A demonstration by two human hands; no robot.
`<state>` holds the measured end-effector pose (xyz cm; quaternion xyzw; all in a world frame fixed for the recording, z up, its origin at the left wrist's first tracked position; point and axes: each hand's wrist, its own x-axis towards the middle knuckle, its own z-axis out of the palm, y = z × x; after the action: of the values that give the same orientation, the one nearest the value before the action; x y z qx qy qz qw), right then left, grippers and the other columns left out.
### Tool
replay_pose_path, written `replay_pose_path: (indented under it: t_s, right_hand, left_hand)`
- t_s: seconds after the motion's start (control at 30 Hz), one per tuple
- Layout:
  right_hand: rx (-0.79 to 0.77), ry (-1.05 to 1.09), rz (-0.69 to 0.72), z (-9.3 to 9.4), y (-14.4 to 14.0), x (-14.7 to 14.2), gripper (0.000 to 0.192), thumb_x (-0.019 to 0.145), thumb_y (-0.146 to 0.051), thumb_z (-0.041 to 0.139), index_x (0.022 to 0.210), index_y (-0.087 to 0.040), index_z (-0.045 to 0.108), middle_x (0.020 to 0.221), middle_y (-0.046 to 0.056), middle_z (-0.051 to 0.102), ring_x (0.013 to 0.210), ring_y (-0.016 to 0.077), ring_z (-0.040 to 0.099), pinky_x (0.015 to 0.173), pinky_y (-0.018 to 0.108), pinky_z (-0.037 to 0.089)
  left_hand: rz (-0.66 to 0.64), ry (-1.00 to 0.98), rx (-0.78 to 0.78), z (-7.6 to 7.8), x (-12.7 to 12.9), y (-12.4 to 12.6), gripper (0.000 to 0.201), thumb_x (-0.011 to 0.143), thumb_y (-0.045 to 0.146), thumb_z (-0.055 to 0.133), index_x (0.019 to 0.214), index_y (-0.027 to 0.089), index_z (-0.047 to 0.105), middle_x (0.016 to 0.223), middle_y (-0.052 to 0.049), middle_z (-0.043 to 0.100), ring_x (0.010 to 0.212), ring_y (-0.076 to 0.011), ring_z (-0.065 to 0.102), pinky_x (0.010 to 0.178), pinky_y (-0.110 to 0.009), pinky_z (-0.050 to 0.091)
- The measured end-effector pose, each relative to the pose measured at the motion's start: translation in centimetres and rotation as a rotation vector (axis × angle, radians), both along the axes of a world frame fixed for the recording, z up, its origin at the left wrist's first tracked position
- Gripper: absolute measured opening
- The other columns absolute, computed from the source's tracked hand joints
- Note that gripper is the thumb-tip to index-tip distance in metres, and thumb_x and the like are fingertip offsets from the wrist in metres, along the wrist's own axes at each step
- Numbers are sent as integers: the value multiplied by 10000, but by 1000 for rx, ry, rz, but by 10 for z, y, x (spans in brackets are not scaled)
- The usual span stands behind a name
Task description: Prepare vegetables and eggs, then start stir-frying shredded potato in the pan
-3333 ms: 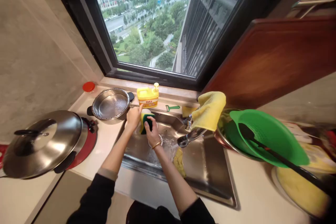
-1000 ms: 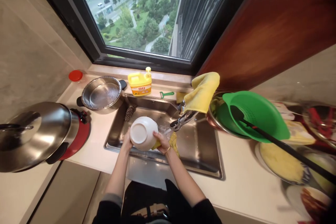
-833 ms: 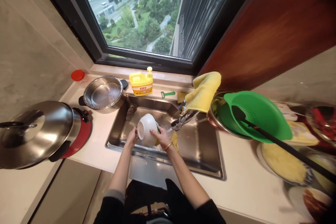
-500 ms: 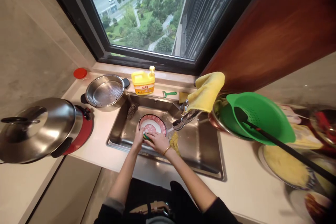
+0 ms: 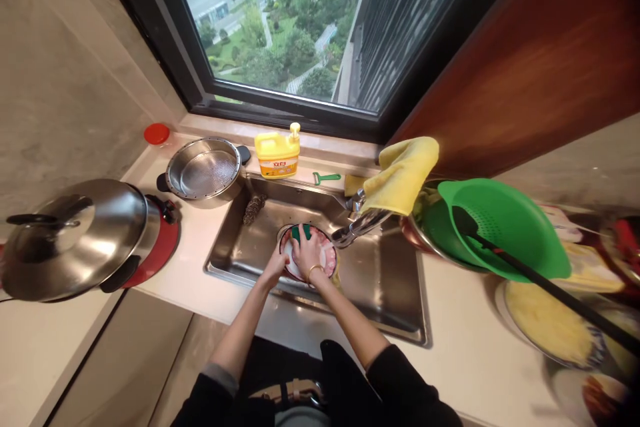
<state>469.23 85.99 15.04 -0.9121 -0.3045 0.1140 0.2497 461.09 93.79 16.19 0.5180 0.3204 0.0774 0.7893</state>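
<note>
Round pink-patterned bowl [image 5: 326, 259] low in the steel sink [image 5: 390, 287], left hand [image 5: 277, 265] gripping its near rim, right hand [image 5: 307, 252] closed on a green sponge [image 5: 301, 232] pressed inside it, chrome faucet [image 5: 361, 227] just right, yellow detergent bottle [image 5: 277, 155] on the ledge behind, perforated steel pan [image 5: 204, 172] left of the sink, pale smooth countertop [image 5: 465, 347].

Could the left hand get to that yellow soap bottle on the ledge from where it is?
Probably yes. The left hand grips the bowl rim in the sink; the soap bottle stands beyond the sink's far edge with open basin between, but the hand would have to let go first.
</note>
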Motion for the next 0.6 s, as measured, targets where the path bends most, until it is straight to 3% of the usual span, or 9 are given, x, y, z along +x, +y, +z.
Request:
replay_pose_path:
  t_s: [0.07, 0.17, 0.27, 0.37, 0.43, 0.53, 0.6]
  right_hand:
    - [88, 157, 99, -6, 3, -7, 540, 825, -225, 467, 1359, -163, 417, 1252, 184, 474, 1168, 280, 431, 956, 452, 360]
    - [174, 361, 418, -10, -10, -5, 474, 740, -204, 547, 1212, -205, 592, 1155, 110, 569, 1107, 243, 501, 961, 387, 379]
    - [45, 370, 555, -9, -30, 9, 359, 677, -200, 608, 1015, -273, 705, 1038, 48, 625, 993, 235, 562, 908, 355, 405]
    - [-211, 177, 417, -8, -44, 21, 333, 692, -155, 572, 974, -273, 703, 1038, 57, 612, 876, 223, 589, 772, 323, 437]
    - [-291, 46, 264, -11, -48, 26, 355, 733, -127, 507, 1038, -239, 650, 1092, 85, 580, 823, 201, 586, 690, 294, 432]
    - [-249, -21, 101, -20, -44, 28, 320, 746, -117, 464, 1033, -188, 589, 1091, 106, 563, 793, 181, 563, 663, 276, 414]
    - [-114, 42, -49, -27, -37, 28, 229, 728, -145, 475, 930, -177, 578, 982, 92, 584, 795, 189, 546, 694, 289, 411]
  left_hand:
    - [35, 44, -16, -1, -1, 3, 820, 566, 36, 484, 1353, 244, 388, 1380, -42, 451, 1197, -245, 470, 962, -353, 435]
    - [66, 84, -9, -3, -9, 13, 818, 563, 26, 517, 1350, 214, 396, 1310, -71, 519, 1198, -269, 469, 995, -382, 403]
    - [88, 71, 50, -7, -16, 18, 806, 552, 15, 503, 1329, 213, 422, 1318, -50, 511, 1242, -269, 423, 1053, -398, 334]
    - [109, 46, 151, -11, -17, 17, 802, 523, 3, 463, 1302, 195, 446, 1363, -29, 466, 1290, -239, 357, 1107, -359, 238]
    - [87, 45, 177, -13, -13, 15, 815, 507, -6, 454, 1300, 183, 446, 1379, -33, 447, 1296, -235, 345, 1115, -348, 217]
    - [33, 16, 180, -14, -2, 12, 817, 497, -14, 465, 1292, 175, 459, 1379, -43, 444, 1293, -246, 341, 1112, -352, 221]
    - [-31, -3, 156, -16, 7, 8, 805, 494, -11, 476, 1279, 168, 474, 1362, -53, 460, 1274, -263, 360, 1097, -367, 254]
